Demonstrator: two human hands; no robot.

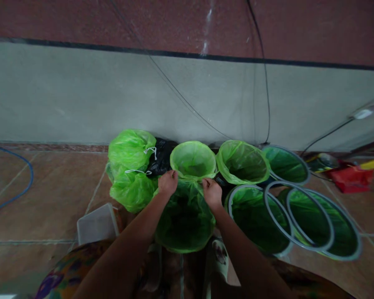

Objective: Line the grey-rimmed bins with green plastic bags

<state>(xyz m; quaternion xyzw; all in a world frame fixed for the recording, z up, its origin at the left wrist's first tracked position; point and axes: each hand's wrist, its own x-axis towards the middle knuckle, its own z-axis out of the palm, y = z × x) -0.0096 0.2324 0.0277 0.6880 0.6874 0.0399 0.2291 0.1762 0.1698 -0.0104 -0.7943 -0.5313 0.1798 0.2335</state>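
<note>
A translucent green trash bag [187, 245] lines a bin standing between my feet, its mouth spread wide and the inside dark. My left hand [168, 182] pinches the far edge of this bag on the left. On the right of the same edge, my right hand [212, 192] has its fingers closed on the plastic. Just beyond both hands stands another bin lined with a green bag [193, 146]. To its right is a further bin with a green liner [241, 145] folded over the rim.
Grey rims hold liners on several bins at right; a loose grey ring [332, 232] lies across two. Stuffed green bags [131, 145] and a black bag [162, 162] sit left. A whitish plastic box [96, 226], blue hose [30, 182] and red object [350, 180] are on the floor.
</note>
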